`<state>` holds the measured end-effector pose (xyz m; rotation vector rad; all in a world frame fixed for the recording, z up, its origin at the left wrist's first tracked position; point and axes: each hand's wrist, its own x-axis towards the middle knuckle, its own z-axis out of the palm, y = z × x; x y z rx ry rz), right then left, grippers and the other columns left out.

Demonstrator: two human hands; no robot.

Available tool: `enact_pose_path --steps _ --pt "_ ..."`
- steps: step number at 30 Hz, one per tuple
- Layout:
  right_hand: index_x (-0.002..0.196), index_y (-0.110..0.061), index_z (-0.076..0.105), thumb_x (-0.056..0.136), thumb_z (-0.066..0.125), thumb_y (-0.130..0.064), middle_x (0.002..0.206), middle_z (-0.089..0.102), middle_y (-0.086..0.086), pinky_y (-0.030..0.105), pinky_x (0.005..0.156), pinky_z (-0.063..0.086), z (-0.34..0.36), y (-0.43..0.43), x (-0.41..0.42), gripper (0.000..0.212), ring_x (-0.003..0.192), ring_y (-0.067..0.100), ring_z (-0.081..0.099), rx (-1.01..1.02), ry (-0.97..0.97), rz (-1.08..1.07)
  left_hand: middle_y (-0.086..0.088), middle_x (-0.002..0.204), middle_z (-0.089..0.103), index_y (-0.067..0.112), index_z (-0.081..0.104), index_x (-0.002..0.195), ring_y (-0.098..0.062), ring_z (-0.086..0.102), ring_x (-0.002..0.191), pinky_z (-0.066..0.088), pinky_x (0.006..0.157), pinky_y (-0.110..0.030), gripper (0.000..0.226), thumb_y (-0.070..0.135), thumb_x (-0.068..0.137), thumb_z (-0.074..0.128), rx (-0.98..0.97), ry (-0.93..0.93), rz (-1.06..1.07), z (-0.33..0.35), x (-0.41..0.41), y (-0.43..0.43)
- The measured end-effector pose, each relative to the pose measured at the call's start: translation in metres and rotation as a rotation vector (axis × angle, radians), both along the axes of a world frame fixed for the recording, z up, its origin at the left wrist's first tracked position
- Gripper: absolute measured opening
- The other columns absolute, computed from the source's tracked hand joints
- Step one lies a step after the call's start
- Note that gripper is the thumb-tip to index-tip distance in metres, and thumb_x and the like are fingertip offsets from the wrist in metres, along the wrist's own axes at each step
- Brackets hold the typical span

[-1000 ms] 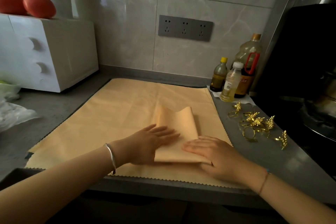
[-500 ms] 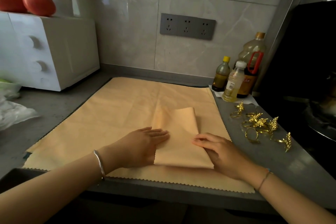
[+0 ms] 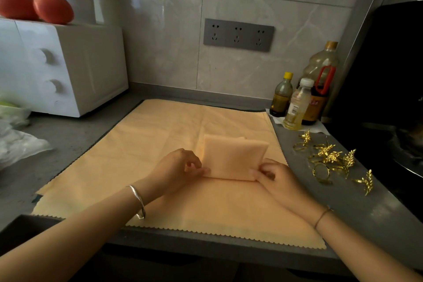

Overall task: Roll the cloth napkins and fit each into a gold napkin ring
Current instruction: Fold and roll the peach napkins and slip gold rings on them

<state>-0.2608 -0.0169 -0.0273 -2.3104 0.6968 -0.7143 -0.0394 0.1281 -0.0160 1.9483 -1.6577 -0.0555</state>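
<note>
A folded peach cloth napkin (image 3: 233,158) lies on top of larger flat peach napkins (image 3: 146,158) spread over the grey counter. My left hand (image 3: 176,169) pinches the folded napkin's near left corner. My right hand (image 3: 274,174) pinches its near right corner, and the near edge is lifted and turned over. Several gold napkin rings (image 3: 329,158) with leaf ornaments lie in a loose heap on the counter to the right of the cloths, apart from both hands.
Three bottles (image 3: 299,101) stand at the back right by a dark stove (image 3: 389,98). A white appliance (image 3: 59,66) with tomatoes (image 3: 52,8) on top sits at the left. Plastic bags (image 3: 16,142) lie at the left edge. The counter's front edge (image 3: 206,240) runs below the cloths.
Both hands went from lying flat on the folded napkin to pinching its near corners. The near edge has come up and begun to turn over.
</note>
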Motion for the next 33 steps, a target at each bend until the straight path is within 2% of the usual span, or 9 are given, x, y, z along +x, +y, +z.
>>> enact_pose_path --steps 3,6,8,11,13,18,23,29,33 --pt "0.061 -0.001 0.059 0.088 0.060 -0.037 0.059 0.052 0.006 0.033 0.062 0.036 -0.003 -0.005 0.009 0.044 0.059 0.014 0.047 0.043 -0.017 -0.100 0.013 0.075 0.058 0.024 0.068 0.077 -0.003 0.048 0.066 0.034 0.057 -0.011 0.023 0.043 0.086 0.060 0.102 0.155 0.063 -0.002 0.002 -0.007" --pt "0.057 -0.006 0.060 0.087 0.062 -0.033 0.053 0.051 -0.002 0.030 0.060 0.033 -0.006 -0.011 0.015 0.041 0.056 0.010 0.044 0.100 0.019 -0.174 -0.006 0.080 0.066 0.013 0.072 0.082 -0.012 0.050 0.065 0.039 0.061 -0.021 0.035 0.045 0.086 0.059 0.217 0.244 0.098 0.000 0.002 -0.018" --pt "0.054 -0.008 0.057 0.087 0.062 -0.034 0.051 0.047 -0.001 0.029 0.059 0.030 -0.004 -0.014 0.019 0.042 0.053 0.011 0.040 0.140 0.075 -0.196 -0.009 0.096 0.063 0.009 0.067 0.101 -0.015 0.054 0.080 0.045 0.073 -0.025 0.044 0.049 0.084 0.060 0.313 0.256 0.134 0.006 0.007 -0.029" --pt "0.048 -0.017 0.050 0.089 0.059 -0.034 0.043 0.038 -0.007 0.027 0.054 0.027 0.004 -0.016 0.023 0.045 0.046 0.009 0.033 0.172 0.177 -0.207 -0.008 0.142 0.038 0.017 0.029 0.144 -0.028 0.040 0.128 0.038 0.105 -0.044 0.082 0.057 0.080 0.060 0.382 0.307 0.117 0.020 0.016 -0.053" --pt "0.045 -0.018 0.047 0.090 0.059 -0.032 0.037 0.035 -0.009 0.026 0.050 0.025 0.008 -0.016 0.025 0.049 0.042 0.008 0.031 0.188 0.211 -0.207 -0.006 0.149 0.032 0.019 0.021 0.148 -0.028 0.035 0.134 0.032 0.110 -0.040 0.078 0.050 0.086 0.055 0.340 0.335 0.014 0.027 0.016 -0.070" --pt "0.044 -0.018 0.037 0.090 0.058 -0.032 0.039 0.028 -0.009 0.028 0.052 0.021 0.007 -0.018 0.028 0.052 0.045 0.011 0.027 0.202 0.244 -0.266 -0.003 0.113 0.066 0.012 0.068 0.110 -0.015 0.057 0.098 0.044 0.089 -0.024 0.032 0.035 0.092 0.055 0.186 0.322 -0.031 0.015 0.019 -0.097" --pt "0.054 -0.017 0.040 0.089 0.057 -0.034 0.051 0.029 -0.001 0.030 0.057 0.020 0.002 -0.020 0.031 0.043 0.056 0.017 0.028 0.198 0.244 -0.289 0.002 0.095 0.071 0.015 0.074 0.095 -0.009 0.061 0.083 0.049 0.083 -0.024 0.031 0.040 0.088 0.059 0.169 0.499 -0.059 0.009 0.029 -0.100" --pt "0.055 -0.018 0.040 0.085 0.060 -0.035 0.054 0.036 -0.002 0.030 0.057 0.023 0.007 -0.015 0.031 0.039 0.056 0.019 0.036 0.065 0.271 -0.334 0.009 0.086 0.069 0.016 0.075 0.089 -0.004 0.060 0.078 0.051 0.080 -0.020 0.018 0.032 0.083 0.069 0.155 0.476 -0.056 0.007 0.034 -0.112" --pt "0.104 -0.023 0.053 0.088 0.056 -0.041 0.109 0.051 -0.005 0.031 0.089 0.036 0.014 -0.009 0.041 0.025 0.101 0.016 0.049 -0.347 0.276 -0.301 0.005 0.088 0.070 0.015 0.075 0.090 -0.006 0.059 0.078 0.048 0.073 -0.016 0.018 0.030 0.082 0.070 0.175 0.448 -0.033 0.009 0.033 -0.118"
